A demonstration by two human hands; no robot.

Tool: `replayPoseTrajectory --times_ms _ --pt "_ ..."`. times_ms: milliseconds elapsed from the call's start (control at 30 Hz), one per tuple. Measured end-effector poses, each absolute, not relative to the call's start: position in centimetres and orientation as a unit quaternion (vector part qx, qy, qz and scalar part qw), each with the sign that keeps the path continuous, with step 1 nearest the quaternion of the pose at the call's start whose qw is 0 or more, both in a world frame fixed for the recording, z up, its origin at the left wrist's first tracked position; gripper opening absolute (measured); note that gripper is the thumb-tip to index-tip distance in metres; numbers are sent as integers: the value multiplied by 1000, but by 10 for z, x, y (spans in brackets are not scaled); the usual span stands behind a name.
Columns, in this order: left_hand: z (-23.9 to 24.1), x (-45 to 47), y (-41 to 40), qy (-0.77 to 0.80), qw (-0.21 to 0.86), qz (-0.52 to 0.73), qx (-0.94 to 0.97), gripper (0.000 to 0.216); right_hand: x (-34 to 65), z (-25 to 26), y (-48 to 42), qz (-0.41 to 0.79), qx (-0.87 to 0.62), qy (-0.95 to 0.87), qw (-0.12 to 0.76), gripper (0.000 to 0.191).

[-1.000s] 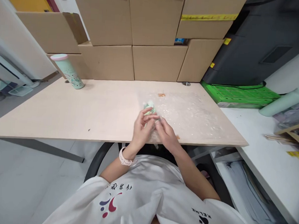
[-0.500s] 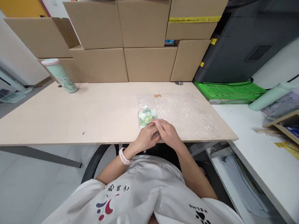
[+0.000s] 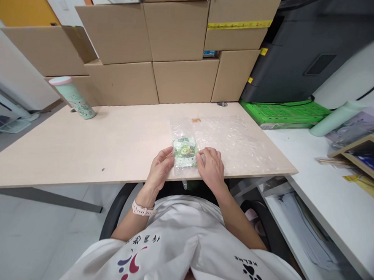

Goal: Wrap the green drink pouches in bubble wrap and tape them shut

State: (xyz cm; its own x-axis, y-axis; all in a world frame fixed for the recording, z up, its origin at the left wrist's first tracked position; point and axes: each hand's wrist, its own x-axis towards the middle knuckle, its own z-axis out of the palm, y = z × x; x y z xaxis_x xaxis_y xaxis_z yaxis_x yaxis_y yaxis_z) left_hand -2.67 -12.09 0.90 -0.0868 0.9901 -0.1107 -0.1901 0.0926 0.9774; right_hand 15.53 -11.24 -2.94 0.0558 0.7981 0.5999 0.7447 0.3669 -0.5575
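Note:
A small green-and-white packet [image 3: 185, 150] with a printed food picture lies near the table's front edge. Clear bubble wrap [image 3: 237, 143] lies around it and spreads to the right; I cannot tell if a layer covers the packet. My left hand [image 3: 161, 166] is at the packet's left side, fingers stretched forward and thumb apart. At the right side, my right hand [image 3: 211, 167] rests palm down on the wrap, its fingertips touching the packet's edge. An orange patch [image 3: 196, 120] shows at the far part of the wrap.
Cardboard boxes [image 3: 184, 80] stand stacked along the back of the table [image 3: 120, 140]. A mint tumbler [image 3: 74, 98] stands at the back left. To the right are a green crate [image 3: 283, 112], a dark grey machine [image 3: 293, 58] and a white side desk [image 3: 336, 187].
My hands were together over the packet's near end. They have moved apart to its two sides, so the whole packet now shows.

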Motion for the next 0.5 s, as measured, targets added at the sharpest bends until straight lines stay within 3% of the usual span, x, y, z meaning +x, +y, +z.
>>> replayPoseTrajectory --times_ms 133,233,500 --pt "11 -25 -121 490 563 556 366 31 163 -35 -99 74 -551 -701 446 15" --pt "8 -25 -120 490 563 559 362 31 164 -36 -102 97 -541 -700 456 26" --pt "23 -18 -119 481 607 532 343 29 158 -31 -116 8 -546 -740 393 47"
